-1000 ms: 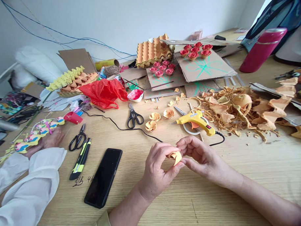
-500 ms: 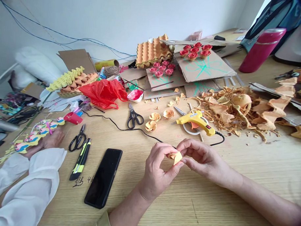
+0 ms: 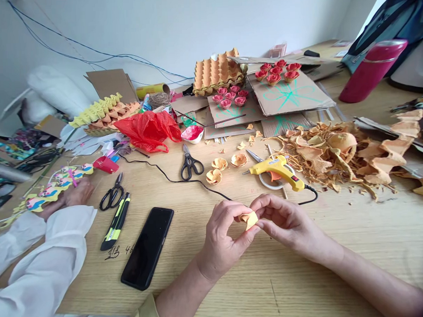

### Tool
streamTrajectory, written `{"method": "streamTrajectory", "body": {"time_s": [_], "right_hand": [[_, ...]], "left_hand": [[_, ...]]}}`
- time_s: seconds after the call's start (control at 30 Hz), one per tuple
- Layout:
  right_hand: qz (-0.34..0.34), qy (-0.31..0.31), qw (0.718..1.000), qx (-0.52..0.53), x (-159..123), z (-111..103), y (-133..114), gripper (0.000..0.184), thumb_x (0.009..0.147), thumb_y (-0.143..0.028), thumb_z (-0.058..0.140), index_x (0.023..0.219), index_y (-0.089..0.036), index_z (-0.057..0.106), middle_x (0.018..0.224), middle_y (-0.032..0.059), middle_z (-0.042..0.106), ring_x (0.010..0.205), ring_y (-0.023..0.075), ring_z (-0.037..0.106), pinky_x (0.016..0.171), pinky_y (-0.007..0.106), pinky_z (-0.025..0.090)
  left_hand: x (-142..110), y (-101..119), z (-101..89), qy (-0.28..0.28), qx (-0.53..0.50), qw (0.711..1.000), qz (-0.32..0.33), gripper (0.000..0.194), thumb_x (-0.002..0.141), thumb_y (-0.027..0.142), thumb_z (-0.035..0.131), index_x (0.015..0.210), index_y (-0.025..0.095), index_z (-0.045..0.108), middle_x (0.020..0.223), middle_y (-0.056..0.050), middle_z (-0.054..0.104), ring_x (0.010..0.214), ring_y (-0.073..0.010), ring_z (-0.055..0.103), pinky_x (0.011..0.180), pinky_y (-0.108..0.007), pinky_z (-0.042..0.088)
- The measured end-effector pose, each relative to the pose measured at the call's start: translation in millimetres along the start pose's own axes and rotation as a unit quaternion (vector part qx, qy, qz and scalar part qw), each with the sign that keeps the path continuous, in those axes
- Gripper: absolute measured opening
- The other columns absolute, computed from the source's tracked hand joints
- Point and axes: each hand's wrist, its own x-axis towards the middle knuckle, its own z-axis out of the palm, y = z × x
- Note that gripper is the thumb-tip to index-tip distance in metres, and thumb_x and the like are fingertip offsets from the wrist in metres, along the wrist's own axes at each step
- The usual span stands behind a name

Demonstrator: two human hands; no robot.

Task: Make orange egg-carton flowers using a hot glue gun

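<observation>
My left hand [image 3: 219, 243] pinches a small pale-orange petal-shaped piece of egg carton [image 3: 249, 220] between thumb and fingers. From the other side, the thumb and fingertips of my right hand [image 3: 292, 227] close on the same piece. Just beyond my hands lies a yellow hot glue gun [image 3: 272, 165], its nozzle to the left, resting over scissors [image 3: 255, 155] and a white ring [image 3: 264, 184]. Several unpainted carton flowers sit left of it, among them one flower [image 3: 239, 160] close to the nozzle.
Black scissors [image 3: 189, 166], a utility knife [image 3: 115, 222] and a phone [image 3: 147, 247] lie leftward. Carton scraps [image 3: 318, 154] heap at right. Red flowers [image 3: 274, 77] stand on cardboard [image 3: 292, 100] behind. At left, a co-worker's hand [image 3: 79, 192] is by a painted carton strip [image 3: 48, 189].
The whole view has shifted slightly, so things appear a little farther right. My hands keep almost the same pinch on the carton piece.
</observation>
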Motion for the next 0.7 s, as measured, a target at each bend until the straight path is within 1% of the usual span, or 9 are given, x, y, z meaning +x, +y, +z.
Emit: {"method": "streamTrajectory", "body": {"time_s": [0.2,0.4,0.57,0.7], "right_hand": [[-0.009,0.0,1.0,-0.008,-1.0,0.3,0.6,0.01,0.098,-0.029,0.065,0.104,-0.022,0.064,0.097,0.0037,0.066,0.089,0.0152,0.065,0.082,0.029,0.056],[0.001,-0.007,1.0,-0.007,-1.6,-0.8,2.0,0.01,0.098,-0.03,0.065,0.104,-0.022,0.064,0.099,0.0041,0.067,0.091,0.0152,0.066,0.084,0.029,0.055],[0.002,-0.011,1.0,-0.005,-1.0,-1.7,1.2,0.011,0.098,-0.029,0.065,0.106,-0.022,0.064,0.099,0.0033,0.066,0.091,0.0149,0.065,0.084,0.029,0.055],[0.001,-0.008,1.0,0.003,0.5,-0.6,-0.1,0.011,0.098,-0.029,0.066,0.107,-0.023,0.063,0.098,0.0025,0.065,0.09,0.0144,0.065,0.083,0.028,0.055]], "left_hand": [[-0.1,0.6,0.4,0.001,-0.003,1.0,-0.009,0.018,0.09,0.021,0.072,0.102,0.021,0.06,0.091,-0.003,0.067,0.082,-0.0161,0.062,0.076,-0.029,0.054],[-0.8,0.1,1.4,-0.006,-0.006,1.0,-0.016,0.016,0.09,0.023,0.073,0.1,0.021,0.06,0.09,-0.003,0.067,0.08,-0.016,0.063,0.076,-0.029,0.055],[-2.2,-1.4,1.1,-0.011,-0.004,1.0,-0.007,0.017,0.091,0.023,0.072,0.103,0.022,0.06,0.092,-0.004,0.067,0.084,-0.0171,0.063,0.078,-0.031,0.054],[-2.5,-2.5,0.6,-0.008,0.0,1.0,-0.017,0.018,0.09,0.023,0.072,0.104,0.022,0.06,0.093,-0.004,0.067,0.084,-0.0177,0.063,0.079,-0.032,0.054]]}}
